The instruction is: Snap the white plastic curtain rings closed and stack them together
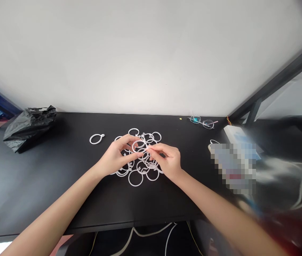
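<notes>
Over a pile of white plastic curtain rings, both hands work on one ring. My left hand curls its fingers and thumb around the left side of this raised curtain ring. On its right side, my right hand pinches the small end piece between thumb and forefinger; the fingertips partly cover that piece. Several rings in the pile overlap, and some show little clips. Apart from the pile, to the left, a single ring with a closed-looking knob lies flat on the black table.
A crumpled black plastic bag sits at the left. Eyeglasses lie near the wall at the back right. A pixelated object and a white box are on the right, with cables beside them. More cables hang below the front edge.
</notes>
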Demonstrator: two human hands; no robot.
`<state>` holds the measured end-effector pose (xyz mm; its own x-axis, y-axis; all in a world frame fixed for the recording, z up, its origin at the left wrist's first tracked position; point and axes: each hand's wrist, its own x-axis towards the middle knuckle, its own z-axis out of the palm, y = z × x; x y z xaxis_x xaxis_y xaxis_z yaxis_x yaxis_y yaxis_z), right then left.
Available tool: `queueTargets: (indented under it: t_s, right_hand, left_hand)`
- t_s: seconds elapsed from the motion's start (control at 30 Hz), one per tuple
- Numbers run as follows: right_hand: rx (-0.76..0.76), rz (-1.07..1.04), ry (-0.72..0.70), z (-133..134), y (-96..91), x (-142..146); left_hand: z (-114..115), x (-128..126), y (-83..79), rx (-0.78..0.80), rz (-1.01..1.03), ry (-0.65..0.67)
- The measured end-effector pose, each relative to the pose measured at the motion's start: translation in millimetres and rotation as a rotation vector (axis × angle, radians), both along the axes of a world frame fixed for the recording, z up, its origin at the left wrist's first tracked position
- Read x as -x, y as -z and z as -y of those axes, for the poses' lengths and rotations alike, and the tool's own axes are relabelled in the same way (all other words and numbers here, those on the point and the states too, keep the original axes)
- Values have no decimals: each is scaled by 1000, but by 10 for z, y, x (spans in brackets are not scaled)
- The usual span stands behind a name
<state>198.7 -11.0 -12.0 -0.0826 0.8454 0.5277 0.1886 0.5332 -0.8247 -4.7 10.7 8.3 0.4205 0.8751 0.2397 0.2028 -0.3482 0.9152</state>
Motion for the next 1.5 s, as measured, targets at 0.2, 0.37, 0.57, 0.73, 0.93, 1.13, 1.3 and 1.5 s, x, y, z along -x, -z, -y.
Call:
queueTargets:
  t_s: [0.2,0.37,0.57,0.73,0.93,1.13,1.3,1.5]
  right_hand:
    - [-64,12,-10,-6,-9,2]
    - [-137,35,41,-7,-21,4]
    - [-119,44,42,-6,-29,-7]
    - [-119,63,41,1,-42,-13]
    - [-109,49,32,22,-11,-18]
    - [-116,49,42,29,19,-11]
    - [-198,57,55,-2,11,-1]
    - [-228,64,82,-24,15,10]
  left_hand:
    - [3,17,-2,-49,6,-53]
    - [23,45,-9,-186,-57,-95]
    - [30,40,-39,-269,-76,-106]
    - [34,34,-34,-255,-57,-100]
    - [49,21,-27,-255,-72,-94]
    - [60,7,-40,-277,-83,-102]
    - [47,13,-36,-323,-106,-116]
    - [31,-1,-46,-382,-107,-115]
